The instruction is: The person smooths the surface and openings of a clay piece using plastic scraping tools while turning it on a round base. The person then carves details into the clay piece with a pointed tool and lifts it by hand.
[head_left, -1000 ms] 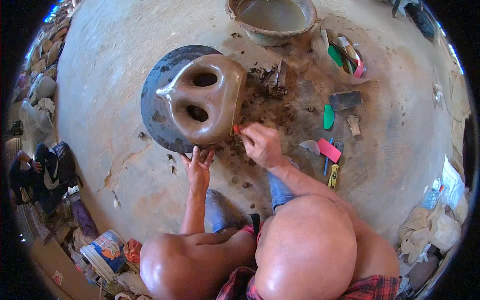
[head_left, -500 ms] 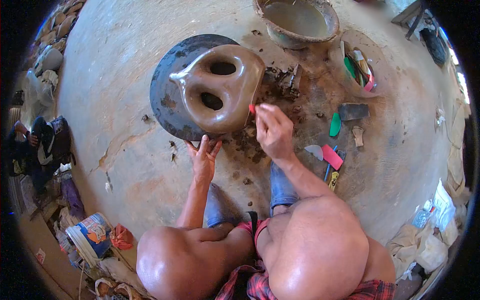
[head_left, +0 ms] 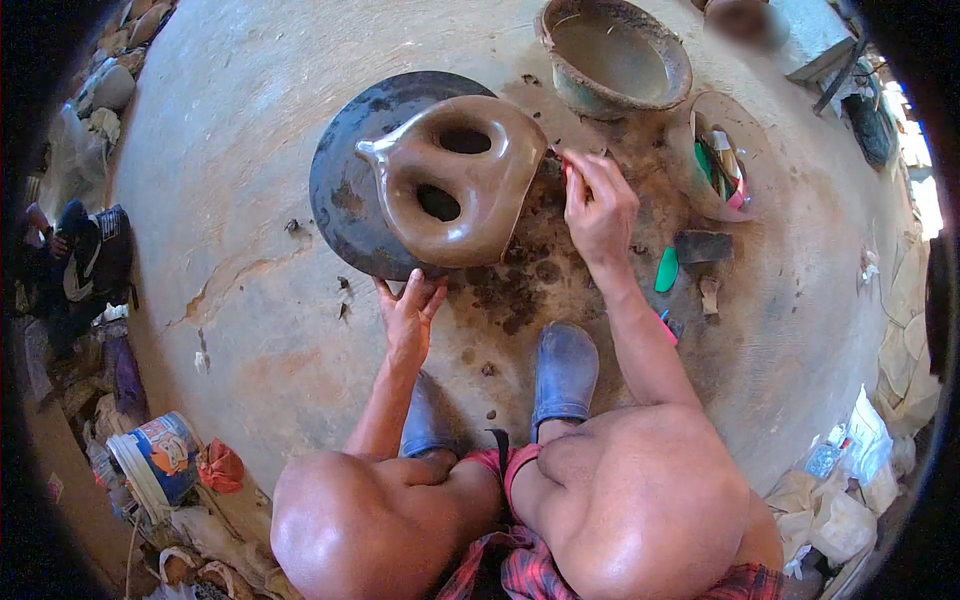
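Landmark: wet brown clay piece (head_left: pixel 455 180) with two holes, sitting on a dark round turntable (head_left: pixel 345 190).

Right hand (head_left: pixel 600 205) is just right of the clay piece's upper right edge, fingers pinched on a small red tool (head_left: pixel 566 166). Most of the tool is hidden by the fingers, and tip contact with the clay is unclear.

Left hand (head_left: pixel 408 315) is below the clay piece, fingers loosely spread and gripping nothing, fingertips at the turntable's near rim.

Water bowl (head_left: pixel 615 60) is above and right of the clay piece.

Pink card (head_left: pixel 664 322), lower right, is mostly hidden behind the forearm.

Versus the earlier frames, the right hand has moved up along the clay piece's right edge; the left hand stayed at the rim.
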{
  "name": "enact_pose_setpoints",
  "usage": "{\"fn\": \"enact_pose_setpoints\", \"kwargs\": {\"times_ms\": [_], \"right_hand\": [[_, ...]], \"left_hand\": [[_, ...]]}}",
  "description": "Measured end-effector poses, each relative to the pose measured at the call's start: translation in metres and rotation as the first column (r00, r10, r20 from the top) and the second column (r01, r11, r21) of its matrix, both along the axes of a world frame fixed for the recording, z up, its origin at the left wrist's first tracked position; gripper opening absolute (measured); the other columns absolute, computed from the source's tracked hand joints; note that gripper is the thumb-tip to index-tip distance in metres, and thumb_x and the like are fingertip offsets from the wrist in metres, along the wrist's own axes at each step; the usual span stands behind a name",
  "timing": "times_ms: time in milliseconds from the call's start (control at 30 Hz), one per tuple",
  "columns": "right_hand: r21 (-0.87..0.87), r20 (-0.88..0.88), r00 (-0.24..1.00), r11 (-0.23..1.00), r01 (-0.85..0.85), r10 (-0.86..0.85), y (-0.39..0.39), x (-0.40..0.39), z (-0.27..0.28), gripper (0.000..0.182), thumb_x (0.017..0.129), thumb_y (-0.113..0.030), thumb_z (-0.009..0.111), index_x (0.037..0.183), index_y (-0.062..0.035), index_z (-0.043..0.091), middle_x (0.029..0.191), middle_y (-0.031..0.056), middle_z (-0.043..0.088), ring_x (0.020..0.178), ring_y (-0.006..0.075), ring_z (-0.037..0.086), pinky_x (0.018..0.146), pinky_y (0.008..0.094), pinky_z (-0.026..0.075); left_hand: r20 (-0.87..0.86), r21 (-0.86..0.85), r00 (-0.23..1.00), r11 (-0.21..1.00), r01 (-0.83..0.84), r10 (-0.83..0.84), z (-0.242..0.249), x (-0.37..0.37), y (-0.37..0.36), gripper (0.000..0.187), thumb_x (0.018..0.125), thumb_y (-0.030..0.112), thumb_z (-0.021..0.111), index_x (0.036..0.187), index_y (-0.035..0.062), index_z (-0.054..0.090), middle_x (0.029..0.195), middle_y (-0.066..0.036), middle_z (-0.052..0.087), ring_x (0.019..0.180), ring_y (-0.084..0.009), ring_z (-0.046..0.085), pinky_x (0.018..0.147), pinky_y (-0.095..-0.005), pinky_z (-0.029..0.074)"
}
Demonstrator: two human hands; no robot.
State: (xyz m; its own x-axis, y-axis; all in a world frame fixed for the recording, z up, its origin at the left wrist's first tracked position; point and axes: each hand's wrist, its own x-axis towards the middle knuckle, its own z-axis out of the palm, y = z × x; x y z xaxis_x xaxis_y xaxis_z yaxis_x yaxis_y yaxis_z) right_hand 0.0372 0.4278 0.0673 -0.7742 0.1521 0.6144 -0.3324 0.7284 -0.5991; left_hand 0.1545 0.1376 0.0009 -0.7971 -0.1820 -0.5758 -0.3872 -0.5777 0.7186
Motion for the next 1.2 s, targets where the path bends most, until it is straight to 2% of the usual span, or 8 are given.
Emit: {"fn": "enact_pose_setpoints", "kwargs": {"times_ms": [333,400,667,800,900,1033,1100,1200], "right_hand": [[0.194,0.155,0.969,0.956,-0.221,0.193,-0.016,-0.006,0.029,0.027,0.087,-0.001,0.073,0.107,-0.0179,0.080,0.094,0.0060,0.069,0.089,0.0288,0.072,0.075,0.0409,0.060],[0.204,0.167,0.956,0.940,-0.274,0.243,-0.023,0.014,0.033,0.026,0.085,0.000,0.073,0.103,-0.0181,0.080,0.092,0.0047,0.066,0.086,0.0281,0.071,0.073,0.0402,0.060],[0.233,0.128,0.932,0.903,-0.360,0.338,-0.029,0.065,0.018,0.031,0.075,0.003,0.075,0.100,-0.0159,0.079,0.093,0.0025,0.064,0.083,0.0234,0.067,0.067,0.0368,0.059],[0.346,0.238,0.885,0.817,-0.461,0.399,-0.021,0.078,-0.010,0.022,0.078,-0.006,0.076,0.097,-0.0157,0.079,0.093,0.0024,0.065,0.086,0.0268,0.066,0.077,0.0414,0.060],[0.380,0.281,0.921,0.850,-0.365,0.270,-0.004,0.084,-0.054,0.018,0.078,-0.012,0.078,0.096,-0.0148,0.077,0.100,0.0067,0.069,0.094,0.0323,0.068,0.080,0.0460,0.060],[0.217,0.361,0.929,0.962,-0.164,0.077,0.016,0.083,-0.061,0.018,0.086,-0.015,0.077,0.103,-0.0110,0.071,0.099,0.0166,0.072,0.094,0.0430,0.070,0.077,0.0517,0.059],[0.158,0.531,0.847,0.980,-0.124,0.021,0.022,0.078,-0.053,0.016,0.090,-0.011,0.077,0.102,-0.0040,0.069,0.094,0.0230,0.074,0.088,0.0451,0.072,0.076,0.0523,0.057],[0.069,0.619,0.783,0.988,-0.140,0.068,0.036,0.076,-0.047,0.017,0.087,-0.015,0.080,0.098,-0.0032,0.073,0.090,0.0226,0.075,0.086,0.0456,0.073,0.075,0.0524,0.056]], "left_hand": [[-0.017,0.005,0.999,0.999,-0.033,0.033,0.008,0.001,0.028,0.093,0.107,0.013,0.069,0.170,0.0379,0.005,0.145,-0.012,0.061,0.115,-0.0282,0.074,0.094,-0.0432,0.063],[0.028,-0.006,0.996,0.997,-0.082,0.082,0.010,0.001,0.034,0.077,0.106,0.012,0.069,0.165,0.0319,0.024,0.144,-0.008,0.062,0.119,-0.0296,0.073,0.096,-0.0458,0.065],[0.007,-0.010,0.995,0.995,-0.097,0.097,0.019,-0.001,0.040,0.080,0.106,0.011,0.069,0.166,0.0297,0.018,0.150,-0.012,0.058,0.122,-0.0328,0.072,0.098,-0.0462,0.065],[-0.024,0.012,0.995,0.996,-0.094,0.094,0.017,0.000,0.039,0.083,0.106,0.011,0.069,0.166,0.0298,0.016,0.154,-0.013,0.054,0.124,-0.0338,0.071,0.101,-0.0477,0.064],[-0.014,0.017,0.996,0.996,-0.086,0.086,0.011,-0.001,0.036,0.096,0.108,0.010,0.066,0.170,0.0363,-0.002,0.150,-0.015,0.056,0.120,-0.0322,0.072,0.098,-0.0465,0.062],[-0.006,0.041,0.997,0.996,-0.081,0.082,0.015,-0.002,0.035,0.096,0.107,0.010,0.066,0.170,0.0355,-0.001,0.151,-0.016,0.055,0.119,-0.0325,0.072,0.097,-0.0468,0.063],[0.059,-0.022,0.992,0.994,-0.110,0.111,0.017,-0.003,0.035,0.078,0.105,0.010,0.070,0.163,0.0282,0.022,0.147,-0.010,0.060,0.120,-0.0322,0.072,0.097,-0.0484,0.064],[0.062,-0.048,0.996,0.997,-0.065,0.068,0.018,-0.003,0.028,0.073,0.106,0.010,0.070,0.162,0.0274,0.025,0.145,-0.010,0.061,0.118,-0.0318,0.073,0.096,-0.0489,0.064]]}}
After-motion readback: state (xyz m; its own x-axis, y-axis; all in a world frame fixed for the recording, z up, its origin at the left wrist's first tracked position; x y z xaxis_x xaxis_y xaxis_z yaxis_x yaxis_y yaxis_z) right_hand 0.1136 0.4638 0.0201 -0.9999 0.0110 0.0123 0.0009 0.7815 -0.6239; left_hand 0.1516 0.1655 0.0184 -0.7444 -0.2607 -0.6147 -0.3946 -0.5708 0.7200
